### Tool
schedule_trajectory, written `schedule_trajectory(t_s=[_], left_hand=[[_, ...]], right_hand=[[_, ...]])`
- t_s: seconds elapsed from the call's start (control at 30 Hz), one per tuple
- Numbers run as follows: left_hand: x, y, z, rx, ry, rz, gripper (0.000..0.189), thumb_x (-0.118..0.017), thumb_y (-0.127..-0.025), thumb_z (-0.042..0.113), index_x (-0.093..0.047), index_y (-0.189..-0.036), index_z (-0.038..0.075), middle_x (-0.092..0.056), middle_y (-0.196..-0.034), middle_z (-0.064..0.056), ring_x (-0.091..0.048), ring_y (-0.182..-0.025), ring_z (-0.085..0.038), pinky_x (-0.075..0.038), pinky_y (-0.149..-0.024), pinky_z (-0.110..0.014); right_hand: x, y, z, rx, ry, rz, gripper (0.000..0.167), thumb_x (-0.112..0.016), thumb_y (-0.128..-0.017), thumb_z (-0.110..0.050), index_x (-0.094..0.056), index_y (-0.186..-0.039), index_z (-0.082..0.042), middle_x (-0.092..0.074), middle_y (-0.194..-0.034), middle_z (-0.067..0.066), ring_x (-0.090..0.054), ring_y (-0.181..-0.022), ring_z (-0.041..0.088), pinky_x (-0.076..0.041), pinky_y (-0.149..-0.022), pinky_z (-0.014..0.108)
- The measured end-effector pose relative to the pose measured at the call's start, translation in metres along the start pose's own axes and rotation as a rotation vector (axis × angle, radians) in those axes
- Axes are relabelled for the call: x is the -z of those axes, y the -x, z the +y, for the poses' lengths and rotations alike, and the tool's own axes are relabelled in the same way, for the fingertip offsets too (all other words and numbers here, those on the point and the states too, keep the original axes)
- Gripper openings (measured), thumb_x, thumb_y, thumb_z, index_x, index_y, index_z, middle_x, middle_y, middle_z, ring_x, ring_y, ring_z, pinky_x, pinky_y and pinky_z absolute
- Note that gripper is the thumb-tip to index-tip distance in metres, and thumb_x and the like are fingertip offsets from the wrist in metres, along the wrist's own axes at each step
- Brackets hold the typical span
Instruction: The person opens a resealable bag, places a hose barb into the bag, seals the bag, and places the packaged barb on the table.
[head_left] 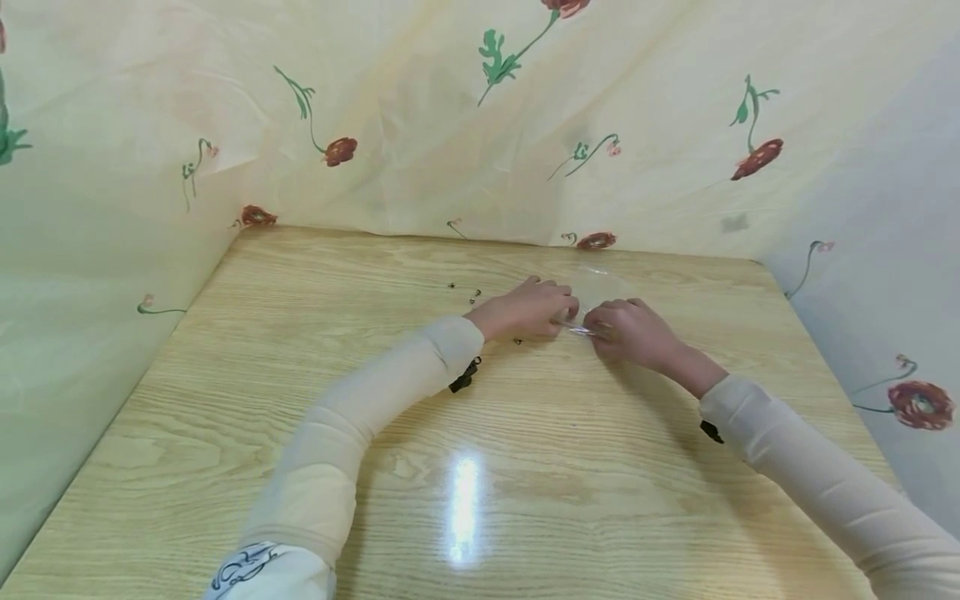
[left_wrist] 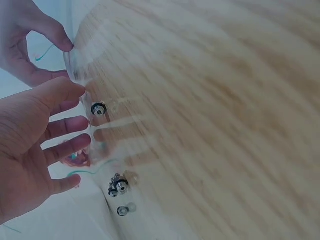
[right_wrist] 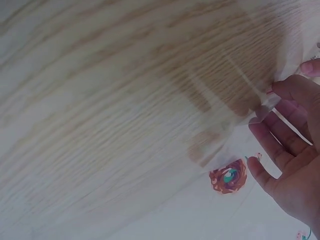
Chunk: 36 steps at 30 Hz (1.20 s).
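A clear, thin plastic bag [head_left: 581, 331] stretches between both hands toward the back of the table. My left hand [head_left: 532, 308] pinches its near edge between thumb and forefinger, the other fingers spread in the left wrist view. Opposite it, my right hand [head_left: 633, 333] pinches the same edge; in the right wrist view the bag's see-through film [right_wrist: 265, 111] runs from these fingertips over the wood. Beside the left hand lie several small metal fittings; one with a dark ring [left_wrist: 99, 109] is close to its fingertips, and a small cluster [left_wrist: 119, 185] sits farther off.
The wood-grain table [head_left: 525, 467] reflects a bright light near its front. A flowered cloth [head_left: 420, 125] hangs along the back and sides. A dark wrist device [head_left: 465, 379] shows under the left sleeve, another [head_left: 711, 431] under the right.
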<state>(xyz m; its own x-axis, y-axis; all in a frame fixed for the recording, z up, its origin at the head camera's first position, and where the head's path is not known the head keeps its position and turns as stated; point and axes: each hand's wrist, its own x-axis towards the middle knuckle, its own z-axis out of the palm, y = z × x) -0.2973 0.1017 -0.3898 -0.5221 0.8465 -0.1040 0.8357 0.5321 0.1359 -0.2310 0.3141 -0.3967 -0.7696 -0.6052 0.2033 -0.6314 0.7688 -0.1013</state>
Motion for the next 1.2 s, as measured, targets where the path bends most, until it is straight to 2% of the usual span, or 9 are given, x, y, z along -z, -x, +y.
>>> schedule_trajectory(t_s=[0.23, 0.47, 0.73, 0.83, 1.0, 1.2], left_hand=[[-0.002, -0.004, 0.0, 0.022, 0.032, 0.015, 0.027, -0.063, -0.098, 0.028, -0.061, -0.124, 0.02, -0.059, -0.119, 0.003, -0.056, -0.115, -0.018, -0.035, -0.113, -0.05], [-0.006, -0.007, -0.001, 0.035, 0.024, 0.037, 0.022, -0.061, -0.1, 0.026, -0.06, -0.121, 0.02, -0.059, -0.115, 0.004, -0.055, -0.108, -0.016, -0.036, -0.11, -0.048], [-0.005, -0.01, -0.002, 0.046, 0.075, 0.063, 0.014, -0.063, -0.099, 0.027, -0.061, -0.111, 0.018, -0.056, -0.101, 0.004, -0.049, -0.091, -0.014, -0.038, -0.098, -0.041], [-0.005, -0.011, -0.002, 0.047, 0.078, 0.063, 0.015, -0.064, -0.098, 0.027, -0.061, -0.111, 0.019, -0.056, -0.101, 0.005, -0.049, -0.091, -0.014, -0.038, -0.098, -0.041], [-0.005, -0.012, -0.001, 0.058, 0.08, 0.074, 0.012, -0.061, -0.099, 0.018, -0.062, -0.111, 0.017, -0.059, -0.104, 0.004, -0.052, -0.095, -0.015, -0.039, -0.102, -0.043], [-0.005, -0.013, 0.0, 0.079, 0.099, 0.094, 0.013, -0.059, -0.1, 0.013, -0.064, -0.112, 0.015, -0.065, -0.109, 0.002, -0.057, -0.1, -0.015, -0.04, -0.104, -0.043]], right_hand=[[-0.004, -0.005, 0.002, -0.079, -0.06, -0.008, 0.018, -0.075, -0.082, 0.002, -0.073, -0.099, 0.004, -0.074, -0.089, 0.015, -0.068, -0.075, 0.025, -0.056, -0.071, 0.046], [0.001, -0.009, 0.004, -0.183, -0.157, -0.041, 0.022, -0.065, -0.087, 0.003, -0.071, -0.109, 0.007, -0.075, -0.099, 0.021, -0.073, -0.09, 0.035, -0.057, -0.08, 0.051], [0.003, -0.011, 0.008, -0.231, -0.183, -0.048, 0.025, -0.061, -0.09, -0.001, -0.071, -0.111, 0.007, -0.075, -0.102, 0.022, -0.073, -0.093, 0.036, -0.056, -0.084, 0.053], [0.003, -0.012, 0.01, -0.246, -0.195, -0.041, 0.024, -0.059, -0.091, -0.001, -0.071, -0.111, 0.006, -0.075, -0.102, 0.022, -0.072, -0.094, 0.037, -0.055, -0.084, 0.053], [0.004, -0.013, 0.01, -0.285, -0.237, -0.044, 0.024, -0.059, -0.093, -0.002, -0.071, -0.112, 0.005, -0.075, -0.104, 0.023, -0.071, -0.097, 0.038, -0.054, -0.087, 0.055], [0.002, -0.015, 0.013, -0.294, -0.245, -0.042, 0.022, -0.06, -0.093, -0.003, -0.071, -0.112, 0.003, -0.075, -0.102, 0.022, -0.071, -0.096, 0.037, -0.053, -0.086, 0.055]])
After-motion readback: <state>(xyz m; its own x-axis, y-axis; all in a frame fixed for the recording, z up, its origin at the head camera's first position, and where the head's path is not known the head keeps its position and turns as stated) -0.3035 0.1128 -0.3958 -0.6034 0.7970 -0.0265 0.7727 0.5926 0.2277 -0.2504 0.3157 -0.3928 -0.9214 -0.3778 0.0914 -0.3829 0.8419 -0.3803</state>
